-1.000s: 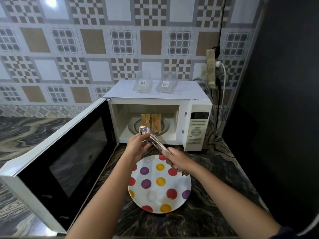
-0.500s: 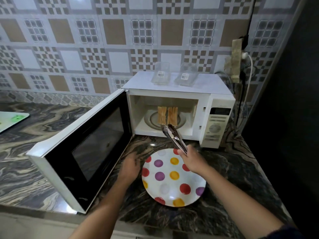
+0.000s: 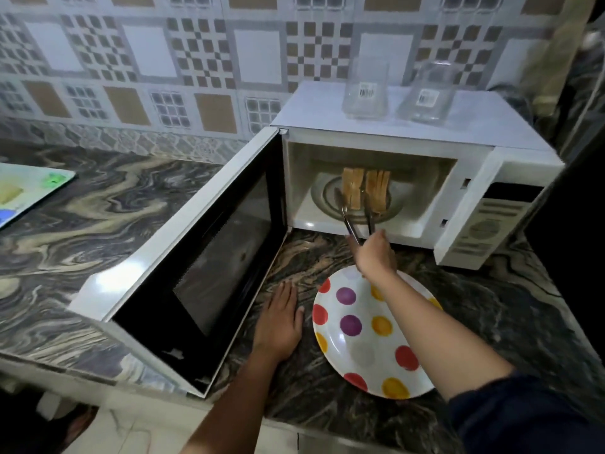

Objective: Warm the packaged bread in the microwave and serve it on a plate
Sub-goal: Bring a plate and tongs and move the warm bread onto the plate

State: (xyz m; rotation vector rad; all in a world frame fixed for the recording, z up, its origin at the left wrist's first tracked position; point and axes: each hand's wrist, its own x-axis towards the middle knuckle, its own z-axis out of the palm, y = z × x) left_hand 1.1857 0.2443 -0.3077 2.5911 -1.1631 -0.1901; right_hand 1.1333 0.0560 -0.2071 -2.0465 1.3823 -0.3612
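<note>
The white microwave [image 3: 465,194] stands open, its door [image 3: 209,257] swung out to the left. Two stacks of bread slices [image 3: 365,191] stand upright on the turntable inside. My right hand [image 3: 375,253] grips metal tongs [image 3: 352,221] that reach into the cavity, their arms spread around the left stack. My left hand [image 3: 278,319] rests flat on the marble counter between the door and a white plate [image 3: 370,332] with coloured dots. My right forearm crosses over that plate.
Two clear plastic containers [image 3: 365,90] [image 3: 427,93] sit on top of the microwave. A light-coloured board [image 3: 29,188] lies at the far left of the counter. A dark wall closes the right side. The counter's front edge runs just below the plate.
My left hand let go of the tongs and dropped flat onto the counter. My right hand pushed the tongs forward into the microwave, and their arms opened around the left bread stack.
</note>
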